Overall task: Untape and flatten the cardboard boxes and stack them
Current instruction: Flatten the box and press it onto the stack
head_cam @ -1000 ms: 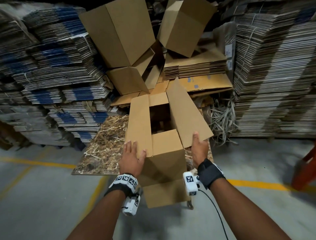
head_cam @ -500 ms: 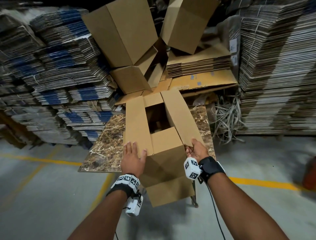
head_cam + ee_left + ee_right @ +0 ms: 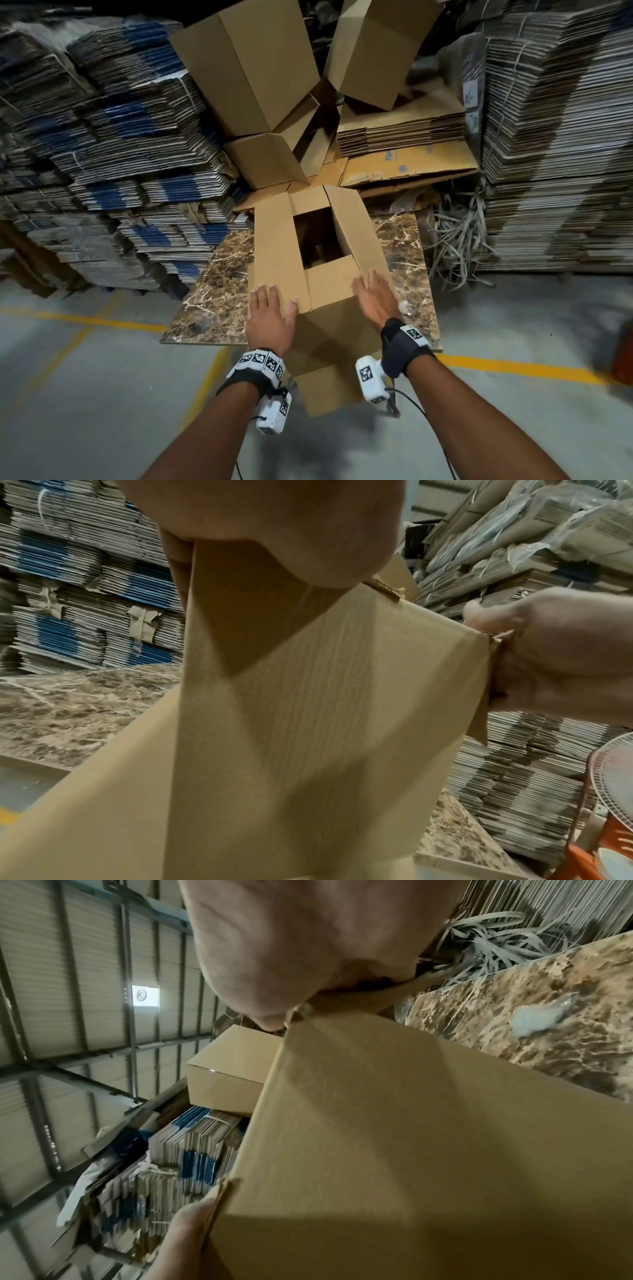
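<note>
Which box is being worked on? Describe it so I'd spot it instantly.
Find the brown marble-patterned slab in front of the cardboard stacks. The open box stands at its near edge, flaps spread. Unlike the boxes piled behind, both hands touch it: left hand, right hand.

Bare forearms, no sleeves. Black strap on each wrist w/ white cam unit (image 3: 370, 378) carrying b&w square marker tags; thin black cable (image 3: 424, 416) off the right one.

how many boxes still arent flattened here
4 that show: the box being worked on on the marble slab, and three piled behind it, upper left, upper right, lower middle. More may be hidden.
</note>
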### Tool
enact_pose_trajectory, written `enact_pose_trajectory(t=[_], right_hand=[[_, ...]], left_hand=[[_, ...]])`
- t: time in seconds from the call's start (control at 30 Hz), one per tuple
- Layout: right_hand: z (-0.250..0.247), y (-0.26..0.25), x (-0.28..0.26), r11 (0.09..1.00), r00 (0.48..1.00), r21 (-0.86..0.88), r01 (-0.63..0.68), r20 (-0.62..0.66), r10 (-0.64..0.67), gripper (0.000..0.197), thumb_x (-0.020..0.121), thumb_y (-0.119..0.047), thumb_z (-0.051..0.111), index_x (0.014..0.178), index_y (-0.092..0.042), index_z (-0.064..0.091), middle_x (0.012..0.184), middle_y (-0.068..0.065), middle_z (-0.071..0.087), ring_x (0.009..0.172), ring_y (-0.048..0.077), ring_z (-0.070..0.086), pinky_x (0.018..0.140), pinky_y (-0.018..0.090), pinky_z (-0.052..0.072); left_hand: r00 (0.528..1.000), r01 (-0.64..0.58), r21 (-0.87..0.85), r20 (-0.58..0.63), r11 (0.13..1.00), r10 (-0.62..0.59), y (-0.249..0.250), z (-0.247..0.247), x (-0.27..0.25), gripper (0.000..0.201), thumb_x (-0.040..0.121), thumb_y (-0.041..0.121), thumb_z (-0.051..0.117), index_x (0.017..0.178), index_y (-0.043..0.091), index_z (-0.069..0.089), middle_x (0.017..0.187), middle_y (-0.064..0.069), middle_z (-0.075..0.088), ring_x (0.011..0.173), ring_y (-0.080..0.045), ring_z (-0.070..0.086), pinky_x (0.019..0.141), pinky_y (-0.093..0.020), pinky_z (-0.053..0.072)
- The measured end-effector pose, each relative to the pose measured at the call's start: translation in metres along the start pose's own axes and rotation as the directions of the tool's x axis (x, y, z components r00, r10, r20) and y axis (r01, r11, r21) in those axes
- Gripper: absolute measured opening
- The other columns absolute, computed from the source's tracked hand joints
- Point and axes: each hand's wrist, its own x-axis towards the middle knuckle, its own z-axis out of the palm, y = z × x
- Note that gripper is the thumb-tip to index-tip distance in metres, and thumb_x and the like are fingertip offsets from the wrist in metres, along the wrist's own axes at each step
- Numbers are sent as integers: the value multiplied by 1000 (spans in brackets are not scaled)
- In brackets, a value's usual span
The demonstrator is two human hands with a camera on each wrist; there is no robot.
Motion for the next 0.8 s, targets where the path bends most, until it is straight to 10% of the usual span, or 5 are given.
enact_pose_trajectory(t=[0.2, 0.43, 0.63, 0.8], right_hand=[[1, -1, 10, 998, 1000, 66, -14, 16, 13, 67, 96, -63, 32, 146, -24, 51, 142, 16, 58, 127, 37, 53, 108, 47, 42], [10, -3, 4, 999, 994, 34, -34, -101, 38, 100, 85, -73, 59, 159, -14, 26, 163, 14, 32, 149, 36, 31, 120, 54, 30], [23, -11, 1, 999, 975, 10, -43, -217, 44, 92, 86, -66, 61, 156, -15, 32, 161, 11, 37, 148, 34, 33, 119, 54, 30], [20, -8, 3, 999, 977, -38, -32, -213, 23, 92, 87, -67, 58, 157, -14, 31, 162, 12, 34, 149, 33, 31, 120, 53, 28]], left_hand=[[1000, 20, 3, 22, 1000, -20, 5, -5, -4, 71, 103, 62, 22, 162, 23, 18, 172, -1, 7, 158, -21, 1, 118, -50, 32], [1000, 6, 10, 19, 1000, -6, 6, -12, -5, 84, 97, 74, 16, 162, 21, 20, 171, -6, 12, 158, -25, 5, 123, -59, 18], [999, -24, 46, -29, 999, 25, 30, -14, -8, 98, 87, 87, 16, 157, 21, 32, 167, -5, 24, 157, -24, 11, 121, -58, 13], [993, -68, 49, -92, 997, 72, 22, -19, -15, 59, 102, 50, 41, 154, 22, 38, 165, -3, 30, 155, -24, 19, 121, -49, 20]])
